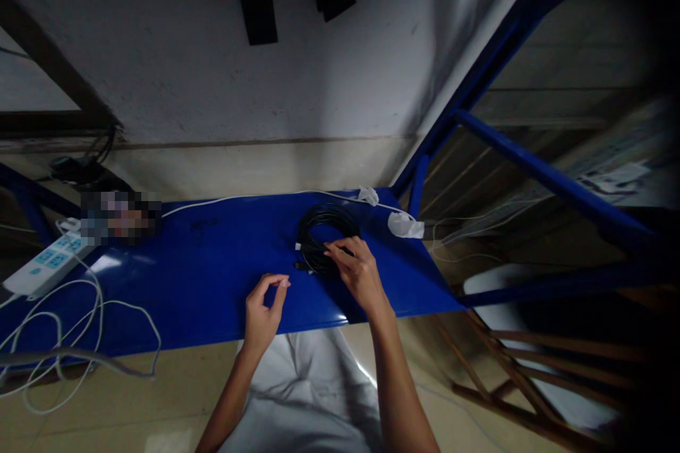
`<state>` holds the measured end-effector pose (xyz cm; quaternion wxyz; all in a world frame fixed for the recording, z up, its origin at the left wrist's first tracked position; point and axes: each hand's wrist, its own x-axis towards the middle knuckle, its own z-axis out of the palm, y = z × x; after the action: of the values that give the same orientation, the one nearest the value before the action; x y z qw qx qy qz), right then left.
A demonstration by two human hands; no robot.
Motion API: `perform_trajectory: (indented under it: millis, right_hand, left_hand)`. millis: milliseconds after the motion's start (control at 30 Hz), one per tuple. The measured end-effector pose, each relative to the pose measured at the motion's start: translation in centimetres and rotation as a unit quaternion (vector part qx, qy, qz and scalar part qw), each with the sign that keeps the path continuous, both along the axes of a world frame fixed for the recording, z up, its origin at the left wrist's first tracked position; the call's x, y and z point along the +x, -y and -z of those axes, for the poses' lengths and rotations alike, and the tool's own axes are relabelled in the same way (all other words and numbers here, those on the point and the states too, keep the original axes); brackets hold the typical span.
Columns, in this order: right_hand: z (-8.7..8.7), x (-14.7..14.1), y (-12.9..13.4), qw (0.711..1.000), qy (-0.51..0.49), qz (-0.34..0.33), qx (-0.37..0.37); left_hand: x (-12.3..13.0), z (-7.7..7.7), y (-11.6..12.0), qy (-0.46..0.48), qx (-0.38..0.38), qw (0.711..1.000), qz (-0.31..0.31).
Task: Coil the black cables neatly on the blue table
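A coil of black cable (324,211) lies on the blue table toward its right part. My right hand (361,272) is over the coil's near right side, with thumb and fingers pinched on the cable close to a connector (298,246) with a light metal tip. Just below that, a second dark connector (302,266) sticks out to the left of the coil. Left of the coil and apart from it, my left hand (264,308) is held above the table's front edge. Its thumb and index fingertips meet in a pinch; whether something small is between them cannot be made out.
At the left are a white power strip (53,262) and loose white cords (100,304). A white wire (239,197) runs along the back of the blue table (196,297), with white wrapping pieces (406,225) at the right. Blue frame bars (552,177) and a wooden chair (563,350) stand right.
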<state>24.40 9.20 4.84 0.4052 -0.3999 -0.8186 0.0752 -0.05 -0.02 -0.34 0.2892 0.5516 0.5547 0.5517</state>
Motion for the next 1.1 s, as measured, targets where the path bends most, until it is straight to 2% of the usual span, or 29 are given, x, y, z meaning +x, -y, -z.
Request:
perform_trajectory:
  millis: [200,367,467,600,733,833,933,1100]
  right_hand:
    - [-1.2,-1.0,0.7,0.998,-0.035,-0.009,0.049]
    - [-2.2,-2.8,1.7,0.994,-0.061,-0.047,0.081]
    - [-3.0,-4.1,2.5,0.988,-0.087,-0.069,0.106]
    - [-4.8,-5.8,4.4,0.985,-0.109,-0.104,0.079]
    - [-6.1,-7.9,6.1,0.977,-0.135,-0.161,0.029]
    - [-5.0,-9.9,6.1,0.971,-0.128,-0.201,0.016]
    - [-2.2,-11.8,5.3,0.973,-0.102,-0.207,0.009]
    - [2.1,-14.2,4.8,0.972,-0.055,-0.227,-0.038]
  left_hand:
    - [0.3,-0.2,-0.1,0.017,0.000,1.000,-0.001]
    - [1.3,-1.0,-1.0,0.111,-0.018,0.994,0.006]
    - [1.8,-1.7,-1.8,0.128,-0.025,0.991,0.008]
    - [1.9,-2.6,-1.9,0.173,-0.035,0.984,0.035]
    - [0.9,-3.0,-0.7,0.274,-0.063,0.959,0.042]
    - [-0.8,-2.5,0.5,0.372,-0.097,0.923,0.012]
    - [-3.2,-1.7,1.5,0.447,-0.098,0.889,-0.022]
    - [-6.6,0.1,3.0,0.455,-0.119,0.878,-0.093]
